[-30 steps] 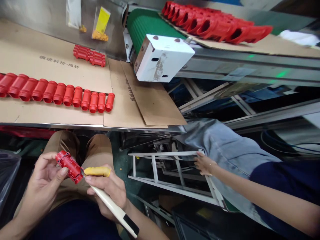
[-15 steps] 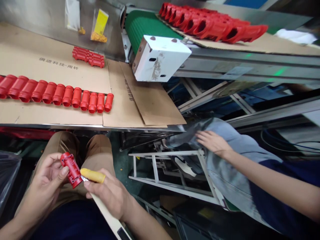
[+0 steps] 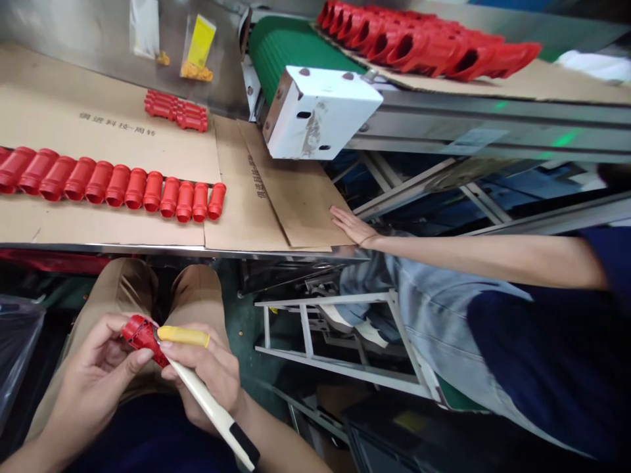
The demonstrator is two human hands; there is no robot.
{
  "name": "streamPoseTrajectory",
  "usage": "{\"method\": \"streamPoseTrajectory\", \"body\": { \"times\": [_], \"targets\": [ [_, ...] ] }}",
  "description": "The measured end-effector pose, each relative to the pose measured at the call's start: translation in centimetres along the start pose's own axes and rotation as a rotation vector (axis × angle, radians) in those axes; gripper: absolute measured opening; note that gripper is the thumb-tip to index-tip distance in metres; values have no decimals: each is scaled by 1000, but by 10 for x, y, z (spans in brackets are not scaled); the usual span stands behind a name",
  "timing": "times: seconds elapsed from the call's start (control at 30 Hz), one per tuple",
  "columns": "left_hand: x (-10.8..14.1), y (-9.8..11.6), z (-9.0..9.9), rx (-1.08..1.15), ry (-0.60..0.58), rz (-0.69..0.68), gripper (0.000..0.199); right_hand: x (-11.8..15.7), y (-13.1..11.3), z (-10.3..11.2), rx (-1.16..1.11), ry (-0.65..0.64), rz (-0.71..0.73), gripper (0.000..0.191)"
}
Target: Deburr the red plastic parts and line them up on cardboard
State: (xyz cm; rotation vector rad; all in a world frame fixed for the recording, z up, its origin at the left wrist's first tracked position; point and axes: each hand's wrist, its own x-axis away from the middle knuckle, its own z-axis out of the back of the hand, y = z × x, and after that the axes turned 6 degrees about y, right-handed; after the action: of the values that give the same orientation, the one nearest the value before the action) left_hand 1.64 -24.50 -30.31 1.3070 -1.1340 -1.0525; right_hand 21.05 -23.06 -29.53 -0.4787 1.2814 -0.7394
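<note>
And here it was, lower left of the frame: one red part [image 3: 142,336] was in work, held over the lap, with its far end up against the right hand [image 3: 210,368] and its near end pinched by the left hand [image 3: 106,361]. The left had thumb and fingers closed on it; the right was wrapped around a pale tool [image 3: 210,401], a yellow finger cover [image 3: 183,336] lying along the top, the tool's tip right at the part. How far along? That one piece looked mid-job, tool on it and neither hand letting go, though the fingers hid too much to tell how much of it was finished. Up on the desk [image 3: 162,226], at the left of the frame, ran a long row of red tubes [image 3: 118,185], side by side on cardboard, with a small red cluster [image 3: 176,110] above it, upper left. Over at the upper right, a big batch of red pieces [image 3: 419,43] sat on cardboard by the green belt [image 3: 290,49]. Which of those groups were done and which were left, the view simply didn't say. The held part lay between the two hands, touching both, below the desk's edge and well apart from the row. Meanwhile, a co-worker's hand [image 3: 352,226] rested on the desk's corner, near mid-frame.
</note>
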Motion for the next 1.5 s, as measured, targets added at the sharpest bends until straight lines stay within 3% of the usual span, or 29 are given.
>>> {"method": "streamPoseTrajectory", "body": {
  "times": [0.5, 0.73, 0.97, 1.3, 1.43, 1.5],
  "targets": [
    [4, -4, 1, -23, 4, 4, 16, 9, -2, -4, -48, 28, -60, 29],
    [8, 4, -10, 45, 93, 39, 16, 13, -10, -3, -22, 52, -89, 32],
    [8, -7, 1, 19, -6, 19, 20, 6, -11, 3, -62, 23, -129, 26],
    [9, -11, 2, 1, 13, 25, 22, 5, -4, 5, -74, -44, -135, 21],
    [7, -11, -1, 141, 29, 173, 34, 1, 1, 11, -132, -83, -118, 18],
    [6, -5, -4, 280, 55, 331, 44, -2, 3, 16, -300, 33, -278, 19]
  ]
}}
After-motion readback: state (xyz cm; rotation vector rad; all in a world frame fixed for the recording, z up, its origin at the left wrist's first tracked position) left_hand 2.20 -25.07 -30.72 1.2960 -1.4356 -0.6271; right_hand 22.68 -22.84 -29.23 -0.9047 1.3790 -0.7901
